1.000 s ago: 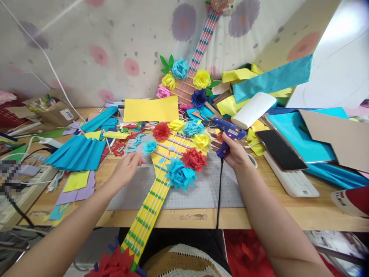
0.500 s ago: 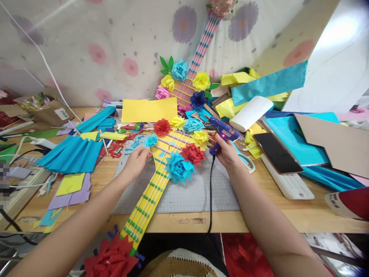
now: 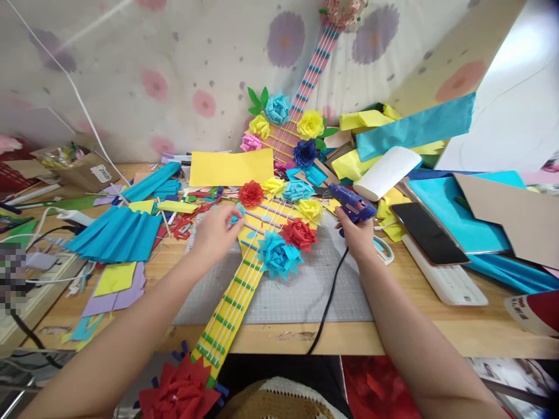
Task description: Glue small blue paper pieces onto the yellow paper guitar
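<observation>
A yellow paper guitar (image 3: 244, 278) with green frets and white strings lies slanted over the grey cutting mat (image 3: 314, 297). Red, yellow and blue paper flowers cover its body, among them a big blue flower (image 3: 279, 255); a large red flower (image 3: 179, 391) sits at its head end. At the body's left edge my left hand (image 3: 216, 233) pinches a small light-blue paper flower (image 3: 237, 213), mostly hidden behind the fingers. My right hand (image 3: 360, 235) grips a dark blue glue gun (image 3: 351, 202) to the right of the body, its black cord trailing down over the mat.
Behind stands a pink paper guitar (image 3: 308, 81) with flowers. Pleated blue paper (image 3: 117, 233) and coloured scraps cover the left side. On the right lie a phone (image 3: 428, 234), a white keyboard-like device (image 3: 445, 273), scissors (image 3: 385, 250), and a red-and-white cup (image 3: 535, 311).
My left hand has moved the small blue flower right and up against the guitar's edge. The glue gun has moved right, away from the body, turning somewhat. The view has shifted slightly.
</observation>
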The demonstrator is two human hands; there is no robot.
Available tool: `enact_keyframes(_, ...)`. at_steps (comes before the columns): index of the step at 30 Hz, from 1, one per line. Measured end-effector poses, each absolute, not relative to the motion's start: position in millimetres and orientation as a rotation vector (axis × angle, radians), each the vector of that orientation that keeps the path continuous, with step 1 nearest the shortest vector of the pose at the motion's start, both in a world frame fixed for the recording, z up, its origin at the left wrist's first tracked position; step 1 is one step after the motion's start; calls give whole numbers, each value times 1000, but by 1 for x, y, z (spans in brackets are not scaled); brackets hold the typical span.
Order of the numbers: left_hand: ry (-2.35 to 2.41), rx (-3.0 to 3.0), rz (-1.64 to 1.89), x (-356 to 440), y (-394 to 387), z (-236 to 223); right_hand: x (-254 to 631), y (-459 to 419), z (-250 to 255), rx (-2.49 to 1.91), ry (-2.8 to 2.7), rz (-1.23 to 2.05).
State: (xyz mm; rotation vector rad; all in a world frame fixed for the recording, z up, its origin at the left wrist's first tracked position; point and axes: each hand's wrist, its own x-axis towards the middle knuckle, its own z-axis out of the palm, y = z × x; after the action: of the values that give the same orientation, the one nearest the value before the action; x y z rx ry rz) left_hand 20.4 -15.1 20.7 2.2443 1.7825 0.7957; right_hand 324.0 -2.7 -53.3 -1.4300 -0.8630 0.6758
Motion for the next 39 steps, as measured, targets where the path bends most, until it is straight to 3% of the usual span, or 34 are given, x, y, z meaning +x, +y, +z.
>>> enact_keyframes(6, 1586, 2431, 456, 53, -1, 8, 322, -9, -49, -1465, -952, 622)
enact_keyframes(17, 1751, 2226, 456, 77, 25, -5, 324, -9, -49, -1483, -938, 656)
enact_keyframes(29, 1717, 2101, 513, 78, 30, -2, 325, -11, -46, -1456, -978, 689)
enact_keyframes(39, 1476, 1822, 864, 86, 22, -4, 323, -20, -36, -1326, -1234, 789)
